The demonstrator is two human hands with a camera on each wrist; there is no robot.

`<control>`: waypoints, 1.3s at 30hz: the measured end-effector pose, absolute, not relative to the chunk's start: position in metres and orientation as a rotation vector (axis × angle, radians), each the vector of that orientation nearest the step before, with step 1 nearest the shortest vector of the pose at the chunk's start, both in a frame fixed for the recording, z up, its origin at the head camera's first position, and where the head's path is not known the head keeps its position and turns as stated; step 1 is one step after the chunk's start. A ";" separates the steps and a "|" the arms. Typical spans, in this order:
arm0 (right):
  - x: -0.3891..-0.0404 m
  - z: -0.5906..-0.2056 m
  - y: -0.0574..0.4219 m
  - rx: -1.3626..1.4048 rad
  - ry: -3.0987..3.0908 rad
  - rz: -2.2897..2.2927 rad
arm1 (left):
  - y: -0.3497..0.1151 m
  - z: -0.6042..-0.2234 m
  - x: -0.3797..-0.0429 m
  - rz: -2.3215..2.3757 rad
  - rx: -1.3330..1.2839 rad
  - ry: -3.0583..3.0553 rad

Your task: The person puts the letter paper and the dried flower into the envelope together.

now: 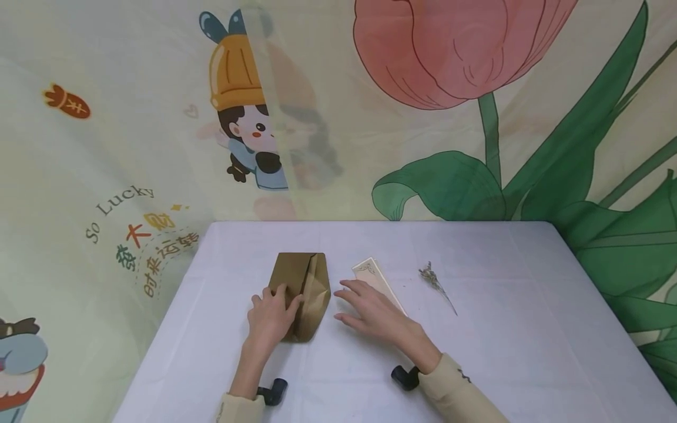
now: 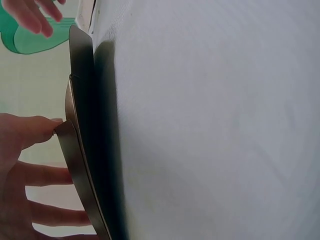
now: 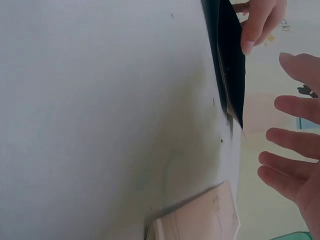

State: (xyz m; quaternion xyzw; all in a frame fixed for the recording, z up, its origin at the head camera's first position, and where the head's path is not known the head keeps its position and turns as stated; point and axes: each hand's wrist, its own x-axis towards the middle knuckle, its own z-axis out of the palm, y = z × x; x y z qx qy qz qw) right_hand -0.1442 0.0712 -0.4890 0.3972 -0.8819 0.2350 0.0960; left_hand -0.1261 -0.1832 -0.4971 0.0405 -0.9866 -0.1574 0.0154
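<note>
A brown-gold paper envelope (image 1: 317,294) lies on the table with its flap folded out to the right and its mouth parted. My left hand (image 1: 268,314) holds it at the mouth: in the left wrist view the thumb (image 2: 40,129) meets the raised edge and the fingers lie against the panel. Just right of the envelope hovers my right hand (image 1: 378,314), its fingers (image 3: 295,142) spread and nothing in them. Partly under that hand in the head view is a pale card (image 1: 378,281) with a printed corner ornament; the right wrist view shows the card (image 3: 200,220) apart from the fingers.
A small sprig of dried flowers (image 1: 433,281) lies right of the card. The white tablecloth (image 1: 529,329) covers the table, whose back edge meets a printed curtain (image 1: 328,117). Dark wrist cameras (image 1: 405,378) sit at both cuffs.
</note>
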 end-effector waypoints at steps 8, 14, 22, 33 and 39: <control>-0.148 -0.489 0.059 1.239 -2.613 0.682 | -0.181 -0.498 -0.128 -0.470 0.148 -3.052; -0.151 -0.492 0.050 1.264 -2.629 0.672 | -0.180 -0.498 -0.126 -0.467 0.158 -3.066; -0.155 -0.493 0.040 1.284 -2.709 0.625 | -0.180 -0.498 -0.128 -0.456 0.158 -3.051; -0.164 -0.496 0.018 1.346 -2.718 0.505 | -0.180 -0.498 -0.128 -0.439 0.162 -3.064; -0.165 -0.498 0.009 1.399 -2.750 0.450 | -0.180 -0.498 -0.128 -0.458 0.167 -3.067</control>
